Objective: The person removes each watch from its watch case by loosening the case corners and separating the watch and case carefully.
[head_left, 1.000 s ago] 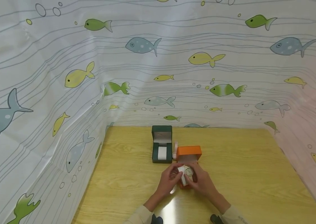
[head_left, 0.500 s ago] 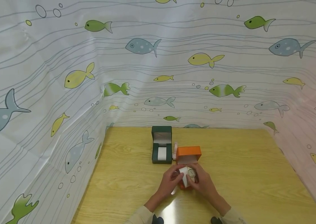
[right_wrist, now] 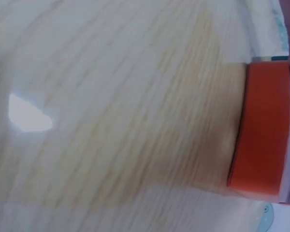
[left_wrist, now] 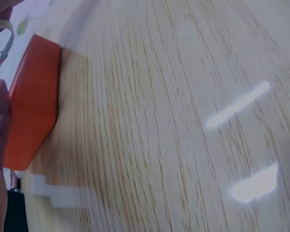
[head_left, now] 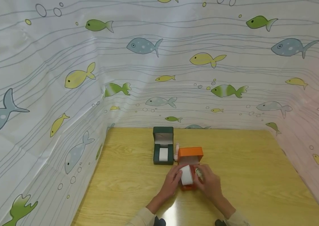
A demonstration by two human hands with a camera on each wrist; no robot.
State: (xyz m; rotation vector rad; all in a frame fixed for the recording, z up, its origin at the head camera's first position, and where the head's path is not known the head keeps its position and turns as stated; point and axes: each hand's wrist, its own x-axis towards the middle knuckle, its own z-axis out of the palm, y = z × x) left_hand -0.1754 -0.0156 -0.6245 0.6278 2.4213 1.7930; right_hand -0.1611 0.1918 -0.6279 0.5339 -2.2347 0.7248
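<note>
In the head view my left hand (head_left: 170,182) grips a white watch cushion (head_left: 186,175), tilted above the open orange watch box (head_left: 190,152). My right hand (head_left: 210,182) pinches a watch (head_left: 199,172) with a gold-rimmed face, just right of the cushion and apart from it. Part of its strap is hidden by the fingers. The left wrist view catches the box's side, a pale strap (left_wrist: 8,38) and part of the left hand at the left edge. At the right edge of the right wrist view stands the box's orange wall (right_wrist: 263,125).
Behind and to the left stands an open dark green watch box (head_left: 156,157) with a white cushion (head_left: 163,154) inside. A pink-strapped watch (head_left: 176,153) lies between the two boxes. A fish-patterned sheet (head_left: 182,72) walls the wooden table (head_left: 125,182) at the back and sides.
The watch has come off the cushion: my right hand has drawn it to the right, while my left hand keeps the bare cushion over the orange box.
</note>
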